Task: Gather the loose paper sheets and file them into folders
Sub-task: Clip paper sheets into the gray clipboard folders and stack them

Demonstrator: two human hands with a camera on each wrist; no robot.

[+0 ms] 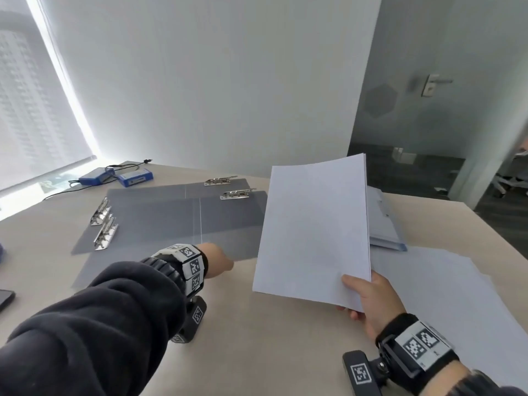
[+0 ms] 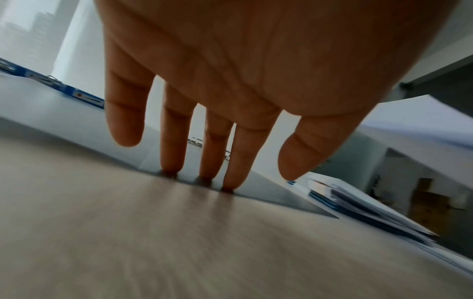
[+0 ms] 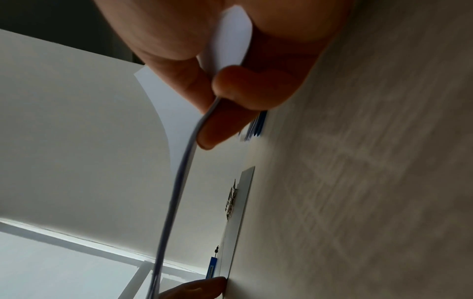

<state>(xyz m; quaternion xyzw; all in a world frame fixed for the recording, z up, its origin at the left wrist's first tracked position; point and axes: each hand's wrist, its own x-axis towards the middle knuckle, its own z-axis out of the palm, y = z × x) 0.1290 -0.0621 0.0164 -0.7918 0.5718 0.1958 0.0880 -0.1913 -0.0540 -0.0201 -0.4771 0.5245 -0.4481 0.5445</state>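
Note:
Two open grey folders [image 1: 171,221] with metal clips lie overlapped on the table. My left hand [image 1: 220,261] reaches to the front one's near edge; in the left wrist view its straight fingertips [image 2: 230,186] press on that edge of the grey folder [image 2: 76,125]. My right hand [image 1: 368,298] pinches the near right corner of a stack of white sheets [image 1: 314,230] and holds it tilted above the table, right of the folders. In the right wrist view, thumb and fingers grip the sheet stack [image 3: 230,40].
More loose white sheets [image 1: 443,281] lie on the table at the right. A pile of filled folders [image 1: 385,227] sits behind the held stack. Two blue devices [image 1: 134,177] with cables are at the back left, a dark phone [image 1: 4,298] at the left edge.

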